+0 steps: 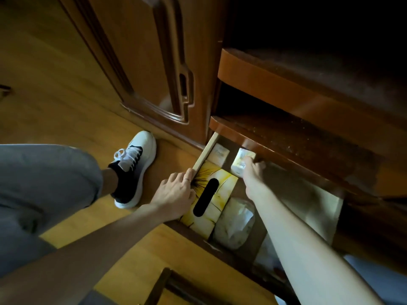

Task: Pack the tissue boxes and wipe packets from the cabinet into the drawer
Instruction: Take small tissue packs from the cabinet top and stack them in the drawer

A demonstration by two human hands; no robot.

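a: head view, and we start left of the drawer (pixel 204 154) with a white and black sneaker (pixel 132 170) planted on the wooden floor (pixel 55 89), well clear of it.

b: next along, the left hand (pixel 174 193) rests on the drawer's left wall, fingers (pixel 187 176) curled loosely over the edge, steadying it rather than gripping any item.

a: inside, hard against that left wall, lies the yellow tissue box (pixel 222 190), dark oval slot facing up. behind it, deeper in the drawer, a pale small box (pixel 219 154).

b: cardboard, light, stiff at the corners but easy to dent on the flat faces. i'd take it by the short ends.

a: just right of the tissue box, near the drawer front, a white wipe packet (pixel 235 223). soft, crinkly film, likely slippery, a bit heavier because it's damp inside. pinch it across the middle.

b: and right again, deep under the cabinet shelf (pixel 275 137), the right hand (pixel 253 172) is closed around a small yellowish packet (pixel 241 161), fingers (pixel 248 162) wrapped over its top.

a: whether it touches the drawer bottom, i can't tell. my guess is it's being tucked into the back row.

b: the right half of the drawer looks bare, so there seems to be room.
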